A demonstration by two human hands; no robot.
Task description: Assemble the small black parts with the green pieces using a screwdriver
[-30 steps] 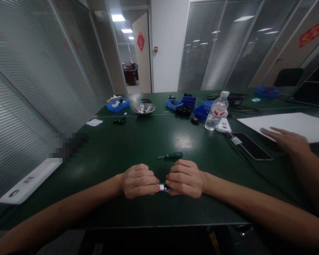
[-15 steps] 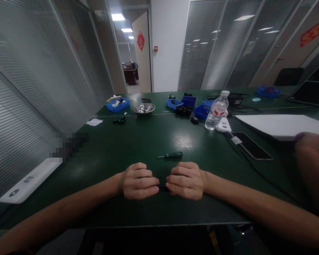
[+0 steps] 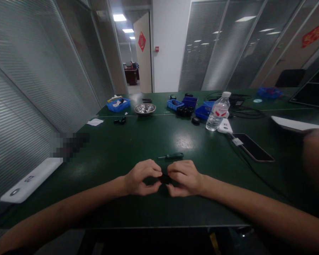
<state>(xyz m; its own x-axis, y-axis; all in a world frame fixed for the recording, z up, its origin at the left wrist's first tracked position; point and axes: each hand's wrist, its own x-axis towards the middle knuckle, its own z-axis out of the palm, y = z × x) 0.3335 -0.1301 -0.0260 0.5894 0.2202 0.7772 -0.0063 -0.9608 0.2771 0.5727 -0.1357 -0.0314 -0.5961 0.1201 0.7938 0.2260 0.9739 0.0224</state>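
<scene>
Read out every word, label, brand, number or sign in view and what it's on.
Nothing reads clearly:
Water bottle: red label marks, too blurred.
Left white device: marks too small.
Rear white device by the bottle: marks too small.
Red diamond on the open door: too blurred.
Red sign, far right: too blurred.

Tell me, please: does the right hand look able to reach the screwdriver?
Probably yes: the screwdriver lies just beyond the right hand, with nothing seen between them. But this hand holds a small dark part, so it may have to let go first.

Bare forearms (image 3: 93, 200), a dark sleeve edge (image 3: 19, 252) at lower left
</scene>
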